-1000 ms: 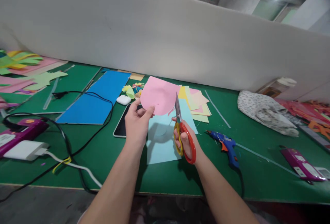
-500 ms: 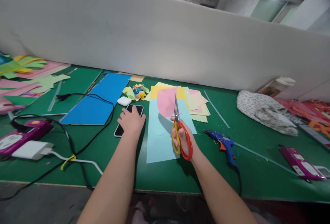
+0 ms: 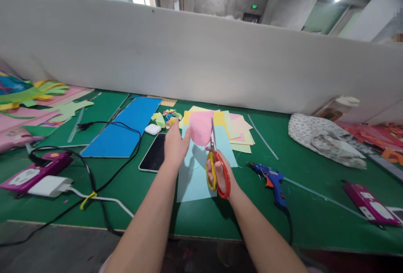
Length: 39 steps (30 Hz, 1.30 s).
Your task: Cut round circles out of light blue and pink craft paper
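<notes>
My right hand (image 3: 222, 170) grips scissors (image 3: 214, 151) with one red and one yellow handle, blades pointing away from me. A rounded pink paper piece (image 3: 200, 127) stands beside the blades, above a light blue sheet (image 3: 195, 180) on which its shadow falls. Whether my right fingers also pinch its lower edge I cannot tell. My left hand (image 3: 176, 145) is raised left of the pink piece, thumb and fingers apart, with nothing visible in it. Just beyond its fingertips lie small coloured paper flowers (image 3: 159, 119). Partly behind that hand is a phone (image 3: 153, 155).
A blue glue gun (image 3: 272, 178) lies to the right with its cord. Loose cables, a purple power strip (image 3: 53, 166) and a blue board (image 3: 122, 128) occupy the left. Layered coloured papers (image 3: 241, 128) lie behind the scissors. A white partition (image 3: 201, 59) borders the green table's back.
My left hand has lifted off the phone and moved right, towards the pink paper and the flowers. The scissors stay in my right hand. The camera view has tilted up slightly.
</notes>
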Tool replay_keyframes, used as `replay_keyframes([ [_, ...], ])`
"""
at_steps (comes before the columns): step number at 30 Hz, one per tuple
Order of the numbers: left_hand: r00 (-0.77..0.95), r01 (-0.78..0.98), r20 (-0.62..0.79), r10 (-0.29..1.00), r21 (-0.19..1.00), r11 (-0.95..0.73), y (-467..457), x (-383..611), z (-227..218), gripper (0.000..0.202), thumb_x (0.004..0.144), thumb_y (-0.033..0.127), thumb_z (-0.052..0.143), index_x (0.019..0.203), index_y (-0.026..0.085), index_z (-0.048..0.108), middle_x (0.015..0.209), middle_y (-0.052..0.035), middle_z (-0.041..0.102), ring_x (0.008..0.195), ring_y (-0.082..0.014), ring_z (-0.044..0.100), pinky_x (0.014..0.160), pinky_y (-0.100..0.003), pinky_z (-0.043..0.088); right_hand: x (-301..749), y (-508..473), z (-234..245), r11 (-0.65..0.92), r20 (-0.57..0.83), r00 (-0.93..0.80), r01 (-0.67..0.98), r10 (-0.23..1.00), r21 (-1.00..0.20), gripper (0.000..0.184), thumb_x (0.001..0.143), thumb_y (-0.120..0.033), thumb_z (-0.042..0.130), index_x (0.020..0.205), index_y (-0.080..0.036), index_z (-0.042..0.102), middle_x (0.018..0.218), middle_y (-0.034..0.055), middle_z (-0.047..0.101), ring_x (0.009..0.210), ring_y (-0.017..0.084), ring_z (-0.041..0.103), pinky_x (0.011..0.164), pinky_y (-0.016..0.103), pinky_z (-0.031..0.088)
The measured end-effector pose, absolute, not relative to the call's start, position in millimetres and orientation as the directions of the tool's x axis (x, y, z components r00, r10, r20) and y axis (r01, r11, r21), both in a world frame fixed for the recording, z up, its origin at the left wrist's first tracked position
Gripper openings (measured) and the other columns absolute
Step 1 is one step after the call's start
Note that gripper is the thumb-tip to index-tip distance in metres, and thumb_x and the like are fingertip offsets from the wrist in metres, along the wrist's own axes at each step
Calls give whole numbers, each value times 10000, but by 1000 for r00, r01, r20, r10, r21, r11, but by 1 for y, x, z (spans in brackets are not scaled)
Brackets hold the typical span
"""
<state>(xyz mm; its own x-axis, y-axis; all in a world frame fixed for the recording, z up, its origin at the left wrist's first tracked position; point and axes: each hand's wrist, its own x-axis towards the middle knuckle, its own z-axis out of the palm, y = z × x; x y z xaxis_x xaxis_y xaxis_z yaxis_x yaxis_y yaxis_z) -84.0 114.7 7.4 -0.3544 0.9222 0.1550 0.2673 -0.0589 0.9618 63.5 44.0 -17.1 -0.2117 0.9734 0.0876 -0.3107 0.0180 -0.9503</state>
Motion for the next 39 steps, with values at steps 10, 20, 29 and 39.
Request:
replay_keyframes([
  [10, -144, -692, -166, 976, 722, 21, 80, -52, 5, 227, 810, 319, 616, 991, 187, 583, 940, -33, 676, 773, -82, 644, 706, -179, 509, 66, 50, -26, 180, 215, -146, -222, 965, -958, 679, 707, -765, 503, 1124, -229, 500, 680, -56, 437, 395, 35, 342, 370, 186, 262],
  [20, -197, -689, -166, 966, 724, -16, 60, -46, 19, 397, 657, 195, 771, 1016, 198, 603, 1035, -31, 671, 736, -96, 648, 608, -173, 530, 64, 47, -32, 229, 246, -199, -103, 949, -968, 725, 690, -784, 493, 1182, -252, 479, 734, -17, 448, 484, 92, 377, 442, 247, 331],
  [29, -348, -139, 161, 924, 965, -221, 62, -76, 25, 566, 665, 277, 733, 1192, 188, 545, 1082, -74, 625, 871, -198, 619, 555, -231, 546, 64, 42, -27, 209, 238, -246, -137, 940, -968, 768, 701, -804, 442, 1267, -286, 419, 825, -5, 458, 546, 108, 417, 509, 260, 368],
  [39, -283, -71, 116, 952, 987, -141, 59, -82, 32, 607, 632, 274, 733, 1202, 173, 553, 1047, -85, 630, 881, -230, 616, 536, -253, 546, 66, 45, -29, 220, 242, -262, -111, 934, -969, 736, 695, -814, 427, 1192, -273, 455, 791, -9, 445, 563, 117, 417, 540, 269, 387],
])
